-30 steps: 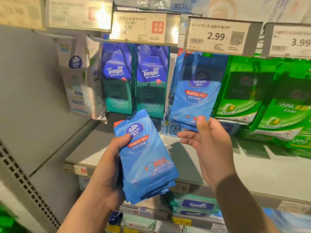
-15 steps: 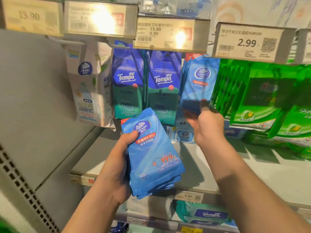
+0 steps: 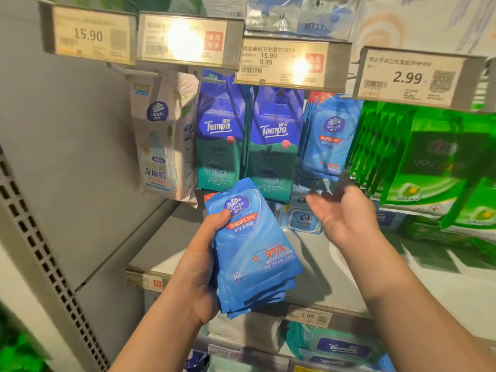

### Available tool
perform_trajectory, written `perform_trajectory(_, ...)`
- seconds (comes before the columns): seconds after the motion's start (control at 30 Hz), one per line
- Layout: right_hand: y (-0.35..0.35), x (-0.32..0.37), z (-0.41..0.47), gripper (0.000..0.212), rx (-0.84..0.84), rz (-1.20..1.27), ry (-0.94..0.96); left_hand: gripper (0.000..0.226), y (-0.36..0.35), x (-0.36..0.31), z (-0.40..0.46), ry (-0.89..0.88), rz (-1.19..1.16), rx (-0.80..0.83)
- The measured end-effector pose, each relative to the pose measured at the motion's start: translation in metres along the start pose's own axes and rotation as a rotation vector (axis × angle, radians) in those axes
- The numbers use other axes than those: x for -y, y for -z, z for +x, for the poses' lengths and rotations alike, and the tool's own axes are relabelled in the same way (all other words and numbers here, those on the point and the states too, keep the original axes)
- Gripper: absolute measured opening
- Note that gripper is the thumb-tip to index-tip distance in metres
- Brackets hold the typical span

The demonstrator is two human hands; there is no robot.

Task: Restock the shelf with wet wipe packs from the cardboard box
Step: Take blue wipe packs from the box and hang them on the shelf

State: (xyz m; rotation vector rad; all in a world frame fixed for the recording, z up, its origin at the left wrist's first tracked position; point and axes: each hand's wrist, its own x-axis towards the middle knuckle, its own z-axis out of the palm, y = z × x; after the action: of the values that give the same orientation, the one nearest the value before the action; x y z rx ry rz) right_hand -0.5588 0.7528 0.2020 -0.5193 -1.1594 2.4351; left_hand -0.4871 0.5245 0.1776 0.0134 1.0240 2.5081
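Note:
My left hand [image 3: 198, 267] grips a stack of blue Vinda wet wipe packs [image 3: 255, 253] in front of the shelf, thumb across the top pack. Several matching blue packs [image 3: 328, 135] hang from a hook under the 2.99 price tag [image 3: 408, 76]. My right hand [image 3: 346, 213] is empty with its fingers relaxed, just below and in front of those hanging packs and apart from them. The cardboard box is out of view.
Two Tempo packs [image 3: 247, 138] and a white Vinda pack [image 3: 161, 140] hang left of the blue ones. Green packs [image 3: 418, 162] hang on the right. The grey shelf board [image 3: 335, 261] lies beneath, with small packs at its back. A perforated upright [image 3: 40, 251] stands at the left.
My right hand hung a blue pack onto the hook, let go of it and drew back toward me, now empty. The left hand kept hold of its stack.

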Motion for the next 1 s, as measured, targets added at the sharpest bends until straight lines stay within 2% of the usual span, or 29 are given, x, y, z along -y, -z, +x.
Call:
perform_trajectory(0.1,0.011,0.000,-0.034,0.019,0.031,-0.194,-0.034,0.029,-0.001,0.005,0.000,0.000,0.006,-0.011)
perform_trajectory(0.17,0.017,0.003,-0.061,0.025,0.150,-0.366,-0.020,0.031,-0.001,0.008,0.000,0.006,0.020,-0.014)
perform_trajectory(0.3,0.023,0.013,-0.111,0.065,0.456,-0.856,-0.031,0.043,-0.004,0.014,0.001,0.046,0.045,-0.026)
perform_trajectory(0.37,0.024,0.013,-0.125,0.076,0.557,-1.083,-0.023,0.049,-0.007,0.018,0.001,0.064,0.066,-0.011)
perform_trajectory(0.47,0.028,0.006,-0.129,0.071,0.544,-1.285,0.032,0.050,-0.010,0.022,0.002,0.085,0.100,0.020)
perform_trajectory(0.63,0.033,-0.001,-0.127,0.040,0.575,-1.006,-0.097,0.065,-0.007,0.025,0.002,0.118,0.114,-0.013)
perform_trajectory(0.77,0.039,-0.002,-0.132,0.033,0.556,-0.832,-0.164,0.057,-0.005,0.025,0.000,0.148,0.103,0.004)
perform_trajectory(0.9,0.043,-0.005,-0.131,0.028,0.445,-0.774,-0.031,0.060,-0.002,0.023,-0.002,0.147,0.123,-0.040)
perform_trajectory(1.0,0.047,-0.003,-0.129,0.022,0.357,-0.735,0.166,0.054,0.002,0.019,-0.003,0.132,0.124,-0.062)
